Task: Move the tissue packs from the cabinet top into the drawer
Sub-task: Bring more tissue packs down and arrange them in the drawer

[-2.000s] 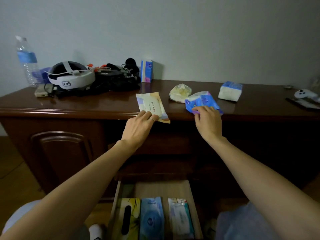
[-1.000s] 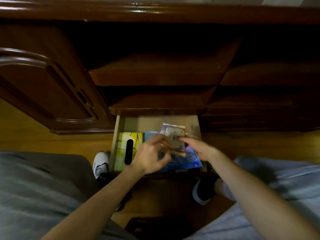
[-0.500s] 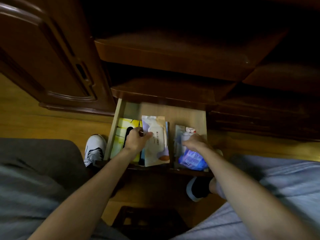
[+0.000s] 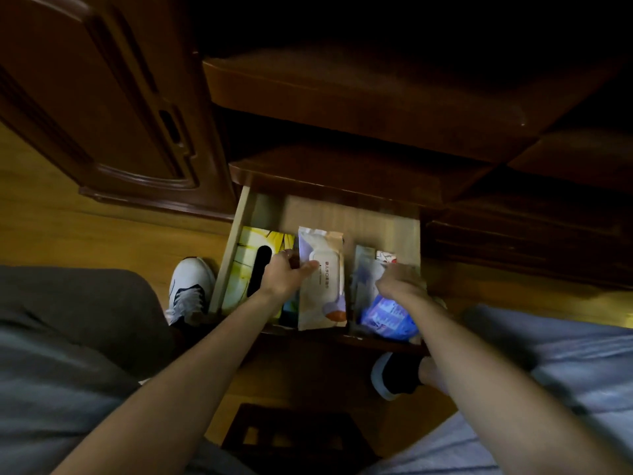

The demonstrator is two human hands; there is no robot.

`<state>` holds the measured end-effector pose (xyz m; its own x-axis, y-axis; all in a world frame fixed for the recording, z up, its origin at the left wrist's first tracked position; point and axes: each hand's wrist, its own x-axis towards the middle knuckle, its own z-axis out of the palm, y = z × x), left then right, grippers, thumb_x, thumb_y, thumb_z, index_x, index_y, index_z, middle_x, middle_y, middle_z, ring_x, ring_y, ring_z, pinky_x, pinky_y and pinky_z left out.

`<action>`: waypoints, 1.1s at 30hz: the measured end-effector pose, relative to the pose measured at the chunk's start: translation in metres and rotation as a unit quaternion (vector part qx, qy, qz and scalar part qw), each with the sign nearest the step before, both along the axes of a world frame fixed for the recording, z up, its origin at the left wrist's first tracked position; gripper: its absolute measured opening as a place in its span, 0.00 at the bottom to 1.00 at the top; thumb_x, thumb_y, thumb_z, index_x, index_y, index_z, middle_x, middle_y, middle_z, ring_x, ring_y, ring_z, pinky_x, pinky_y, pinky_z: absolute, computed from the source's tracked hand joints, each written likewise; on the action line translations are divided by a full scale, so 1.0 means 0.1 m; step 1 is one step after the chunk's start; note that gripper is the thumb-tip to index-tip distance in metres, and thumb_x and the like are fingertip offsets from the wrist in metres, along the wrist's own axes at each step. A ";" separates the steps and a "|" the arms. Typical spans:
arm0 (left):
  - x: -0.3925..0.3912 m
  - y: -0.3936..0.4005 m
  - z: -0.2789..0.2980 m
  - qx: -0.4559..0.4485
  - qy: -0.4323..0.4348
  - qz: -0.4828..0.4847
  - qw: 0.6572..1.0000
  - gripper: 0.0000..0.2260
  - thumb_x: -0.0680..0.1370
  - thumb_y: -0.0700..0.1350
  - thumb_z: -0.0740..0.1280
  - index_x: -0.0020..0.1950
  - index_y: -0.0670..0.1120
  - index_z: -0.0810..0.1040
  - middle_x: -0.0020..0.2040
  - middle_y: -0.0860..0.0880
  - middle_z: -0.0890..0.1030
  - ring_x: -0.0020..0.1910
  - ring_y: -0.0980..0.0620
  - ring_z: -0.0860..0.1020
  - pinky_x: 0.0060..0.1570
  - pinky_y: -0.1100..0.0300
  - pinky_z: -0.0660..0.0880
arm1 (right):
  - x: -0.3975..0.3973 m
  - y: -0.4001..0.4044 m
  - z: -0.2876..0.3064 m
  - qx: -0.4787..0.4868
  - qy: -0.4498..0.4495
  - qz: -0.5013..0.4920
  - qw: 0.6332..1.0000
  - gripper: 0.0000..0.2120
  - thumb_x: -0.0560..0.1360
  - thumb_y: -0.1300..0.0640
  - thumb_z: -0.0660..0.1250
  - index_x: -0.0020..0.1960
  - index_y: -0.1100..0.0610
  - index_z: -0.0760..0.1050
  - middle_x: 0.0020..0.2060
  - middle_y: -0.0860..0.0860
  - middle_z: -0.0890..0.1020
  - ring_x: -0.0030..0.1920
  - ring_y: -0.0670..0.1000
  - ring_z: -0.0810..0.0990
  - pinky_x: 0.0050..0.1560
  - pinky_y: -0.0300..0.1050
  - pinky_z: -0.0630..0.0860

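Dark brown wood fills the far part of the view, and below it a light wooden drawer point(image 4: 383, 221) is pulled out over a yellow wood floor. The person sits in front of it, looking down, with a shoe on each side.

On the left, the left hand point(image 4: 282, 274) curls around the left edge of a white wipes pack point(image 4: 322, 282), thumb on top. The pack lies flat in the middle of the drawer. Its long side runs from near to far, the same way as the drawer. A yellow tissue box point(image 4: 245, 269) lies just to the left of that hand, with a bit of a blue-green pack showing under the wrist.

On the right, the right hand point(image 4: 400, 286) is bent over a blue tissue pack point(image 4: 387, 315) and seems to grip its far end, but its fingertips are hidden. The blue pack sits at the near right corner, on top of a pale pack point(image 4: 364, 275) already in the drawer.

Both packs are right under the hands that brought them. I think the next move is just to let go and lift each hand straight up. The cabinet top is out of view, so I cannot tell what is left there.
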<state>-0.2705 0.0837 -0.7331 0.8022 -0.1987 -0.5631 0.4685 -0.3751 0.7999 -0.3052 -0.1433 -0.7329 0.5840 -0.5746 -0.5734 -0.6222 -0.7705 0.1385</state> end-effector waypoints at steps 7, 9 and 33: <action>-0.07 -0.71 -0.06 0.004 -0.041 -0.086 0.995 0.13 0.79 0.39 0.69 0.60 0.33 0.77 0.59 0.34 0.80 0.60 0.36 0.78 0.61 0.46 0.75 | -0.17 -0.63 0.83 0.026 -0.078 -0.012 0.997 0.20 0.73 0.37 0.68 0.42 0.55 0.74 0.40 0.50 0.77 0.40 0.54 0.76 0.38 0.44 0.68; -0.17 -0.99 -0.18 0.011 -0.039 -0.134 0.990 0.13 0.80 0.35 0.66 0.63 0.30 0.74 0.61 0.32 0.77 0.62 0.35 0.76 0.62 0.49 0.72 | -0.37 -0.82 0.90 0.036 -0.083 -0.030 0.995 0.19 0.72 0.39 0.68 0.41 0.55 0.73 0.42 0.51 0.78 0.44 0.55 0.79 0.41 0.44 0.69; -0.32 -1.06 -0.34 -0.075 0.107 -0.094 0.987 0.06 0.83 0.43 0.64 0.54 0.42 0.79 0.51 0.38 0.81 0.46 0.45 0.81 0.45 0.54 0.79 | -0.43 -0.58 0.38 0.123 -0.105 0.042 0.986 0.23 0.71 0.34 0.71 0.48 0.54 0.77 0.40 0.49 0.78 0.43 0.53 0.80 0.40 0.47 0.75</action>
<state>-0.3025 -0.0224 -0.7676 0.6083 -0.4270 -0.6691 0.5667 -0.3565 0.7428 -0.3481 -0.2014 -0.6953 0.7439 -0.3780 -0.5511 -0.5502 -0.8145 -0.1840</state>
